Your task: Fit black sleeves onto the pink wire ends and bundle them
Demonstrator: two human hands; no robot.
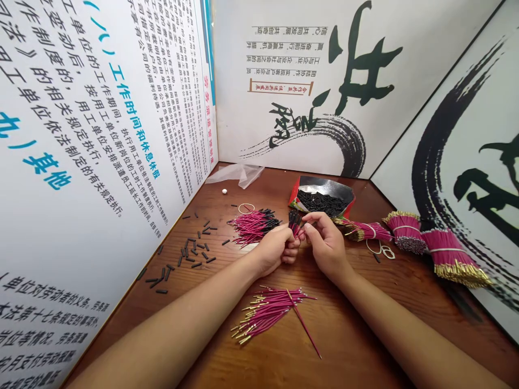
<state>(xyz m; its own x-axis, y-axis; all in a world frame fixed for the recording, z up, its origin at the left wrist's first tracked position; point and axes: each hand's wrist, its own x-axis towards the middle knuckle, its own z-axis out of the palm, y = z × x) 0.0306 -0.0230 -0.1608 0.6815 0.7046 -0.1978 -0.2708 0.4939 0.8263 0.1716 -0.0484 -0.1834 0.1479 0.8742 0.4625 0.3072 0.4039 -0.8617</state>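
Observation:
My left hand (279, 246) is closed around a bunch of magenta wires with black sleeves (294, 219) on their upper ends. Close beside it, my right hand (326, 243) has its thumb and index finger brought together at the bunch; what lies between these fingertips is too small to make out. Behind my left hand lies a pile of magenta wires with black-sleeved ends (247, 227). On the table in front of my hands is a loose heap of magenta wires with gold tips (265, 313), one wire lying crosswise over it.
A red-edged box (349, 195) of black sleeves stands at the back. Loose black sleeves (190, 251) lie scattered on the left. Banded magenta wire bundles (450, 251) and rubber bands (381, 248) lie on the right. A plastic bag (239, 174) rests near the back panel. Printed panels enclose the wooden table.

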